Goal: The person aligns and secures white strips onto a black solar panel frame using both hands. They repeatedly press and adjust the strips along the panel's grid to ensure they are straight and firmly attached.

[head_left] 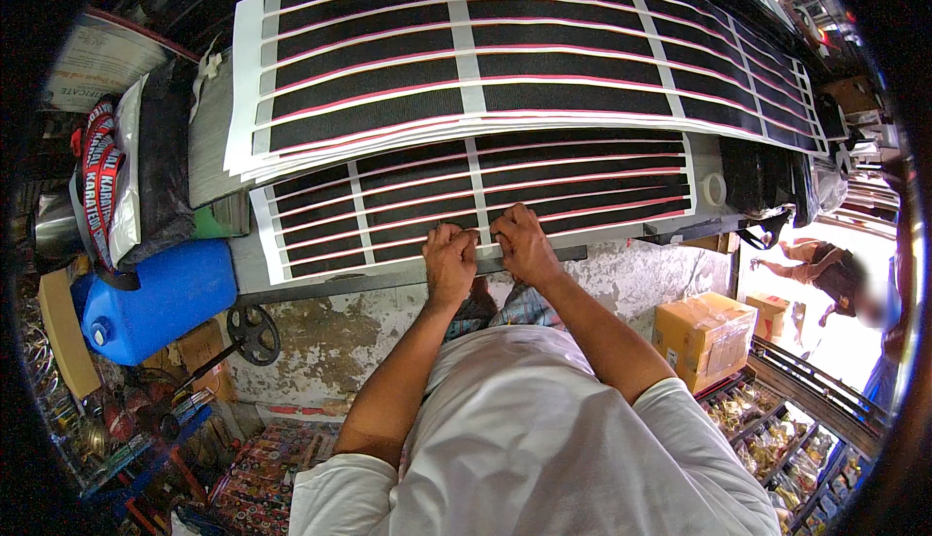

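Cracked, patchy plaster covers the wall [340,332] under the work surface, with a brown cardboard box [704,337] on the floor to the right of the person's arms and a blue plastic canister [160,298] lying to their left. Both forearms reach up from a white shirt to the near edge of the grey table [388,279]. There the left hand [449,264] and right hand [524,245] sit side by side, almost touching, fingers curled shut and pinching the near edge of the lower sheet [466,201].

That sheet lies flat on the table, its long axis running left to right across the person's front. It is thin white backing carrying narrow black strips edged in pink, each strip also running left to right, divided by white cross bands into columns. The black looks matte and finely woven.

Just beyond the grip, overlapping the sheet's far edge, lies a stack of larger sheets [505,50] of the same kind, fanned slightly at the left corner. Right of it sits a small roll of tape [715,188] and a black bag [762,182]. Far left of the hands, a dark plastic bag [160,157] holds red printed ribbons [100,182].
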Demonstrator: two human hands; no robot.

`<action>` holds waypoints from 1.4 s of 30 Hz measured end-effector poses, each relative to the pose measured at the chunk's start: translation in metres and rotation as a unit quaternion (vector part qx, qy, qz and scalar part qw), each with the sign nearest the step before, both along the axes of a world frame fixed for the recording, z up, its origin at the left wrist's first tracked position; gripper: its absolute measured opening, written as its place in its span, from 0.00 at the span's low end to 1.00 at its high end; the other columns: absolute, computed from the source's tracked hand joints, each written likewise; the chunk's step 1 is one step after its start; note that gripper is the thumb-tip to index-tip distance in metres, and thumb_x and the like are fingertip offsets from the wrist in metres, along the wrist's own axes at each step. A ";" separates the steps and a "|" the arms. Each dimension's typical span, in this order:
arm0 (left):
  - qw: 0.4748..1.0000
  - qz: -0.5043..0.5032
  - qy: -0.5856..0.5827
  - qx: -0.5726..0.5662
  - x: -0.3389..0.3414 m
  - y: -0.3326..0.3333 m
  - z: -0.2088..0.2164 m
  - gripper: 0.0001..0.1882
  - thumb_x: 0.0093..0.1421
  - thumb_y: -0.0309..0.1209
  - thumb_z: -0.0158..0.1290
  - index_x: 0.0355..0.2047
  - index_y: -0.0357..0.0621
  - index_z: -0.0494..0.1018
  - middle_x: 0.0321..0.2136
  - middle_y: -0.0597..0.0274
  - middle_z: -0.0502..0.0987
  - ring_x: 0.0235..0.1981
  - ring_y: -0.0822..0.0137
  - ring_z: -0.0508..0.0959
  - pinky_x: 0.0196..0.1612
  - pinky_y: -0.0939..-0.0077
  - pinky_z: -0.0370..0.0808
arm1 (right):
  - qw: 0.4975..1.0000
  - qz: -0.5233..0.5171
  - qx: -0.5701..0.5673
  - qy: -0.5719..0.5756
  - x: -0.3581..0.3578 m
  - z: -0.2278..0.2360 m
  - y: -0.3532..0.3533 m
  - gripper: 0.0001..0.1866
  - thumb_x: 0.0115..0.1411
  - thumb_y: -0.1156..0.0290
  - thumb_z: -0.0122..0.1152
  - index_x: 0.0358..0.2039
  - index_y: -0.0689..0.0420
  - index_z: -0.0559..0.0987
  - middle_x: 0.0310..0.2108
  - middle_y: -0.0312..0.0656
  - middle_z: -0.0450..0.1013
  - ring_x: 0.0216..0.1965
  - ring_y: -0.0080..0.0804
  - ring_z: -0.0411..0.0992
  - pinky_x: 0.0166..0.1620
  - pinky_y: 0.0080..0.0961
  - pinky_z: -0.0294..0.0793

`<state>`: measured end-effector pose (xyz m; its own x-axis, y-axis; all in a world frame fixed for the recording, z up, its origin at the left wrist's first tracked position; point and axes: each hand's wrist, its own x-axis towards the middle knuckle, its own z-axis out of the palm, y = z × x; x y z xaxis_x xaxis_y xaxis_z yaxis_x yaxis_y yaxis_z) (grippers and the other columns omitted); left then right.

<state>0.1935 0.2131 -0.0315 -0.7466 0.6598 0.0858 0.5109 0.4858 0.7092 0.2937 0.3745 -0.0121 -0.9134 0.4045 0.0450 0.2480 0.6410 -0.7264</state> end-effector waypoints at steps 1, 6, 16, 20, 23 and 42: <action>1.000 -0.002 0.000 0.001 0.000 0.000 -0.001 0.07 0.61 0.27 0.65 0.41 0.47 0.87 0.39 0.61 0.76 0.47 0.54 0.76 0.49 0.53 0.71 | 1.000 0.000 -0.002 -0.001 0.000 0.000 0.000 0.16 0.53 0.88 0.65 0.42 0.58 0.82 0.42 0.49 0.70 0.48 0.54 0.72 0.51 0.49 0.75; 1.000 -0.019 -0.009 -0.004 -0.001 -0.003 0.001 0.11 0.64 0.25 0.62 0.46 0.49 0.86 0.40 0.60 0.76 0.48 0.53 0.76 0.50 0.52 0.71 | 0.999 -0.003 0.027 0.029 0.000 0.002 0.000 0.18 0.53 0.89 0.63 0.45 0.60 0.79 0.43 0.51 0.70 0.48 0.57 0.72 0.51 0.50 0.75; 0.999 -0.015 -0.023 -0.016 0.001 -0.004 0.009 0.14 0.66 0.28 0.61 0.51 0.46 0.78 0.45 0.56 0.78 0.51 0.49 0.76 0.54 0.51 0.70 | 0.999 -0.018 -0.005 0.033 -0.001 0.011 -0.019 0.14 0.58 0.87 0.58 0.44 0.62 0.76 0.42 0.55 0.70 0.46 0.60 0.73 0.51 0.51 0.75; 0.999 -0.017 -0.026 -0.016 0.000 -0.004 0.009 0.14 0.65 0.27 0.61 0.51 0.45 0.77 0.45 0.55 0.78 0.51 0.48 0.77 0.54 0.51 0.70 | 0.999 -0.004 -0.013 0.035 -0.006 0.003 -0.020 0.12 0.60 0.87 0.58 0.43 0.62 0.77 0.41 0.55 0.70 0.46 0.59 0.73 0.51 0.51 0.75; 1.000 -0.021 -0.018 0.000 -0.001 -0.008 0.004 0.14 0.66 0.26 0.60 0.51 0.45 0.77 0.45 0.54 0.78 0.50 0.48 0.77 0.54 0.50 0.71 | 0.999 -0.003 0.007 0.034 -0.009 0.001 -0.021 0.11 0.60 0.86 0.59 0.43 0.61 0.77 0.41 0.54 0.70 0.46 0.59 0.73 0.50 0.51 0.75; 0.999 -0.023 -0.023 0.026 -0.006 -0.010 0.003 0.11 0.65 0.26 0.61 0.47 0.40 0.77 0.42 0.49 0.79 0.46 0.42 0.77 0.52 0.48 0.74 | 0.993 0.040 0.074 -0.085 -0.020 0.005 -0.010 0.16 0.45 0.85 0.65 0.37 0.61 0.79 0.41 0.54 0.74 0.50 0.59 0.74 0.55 0.49 0.78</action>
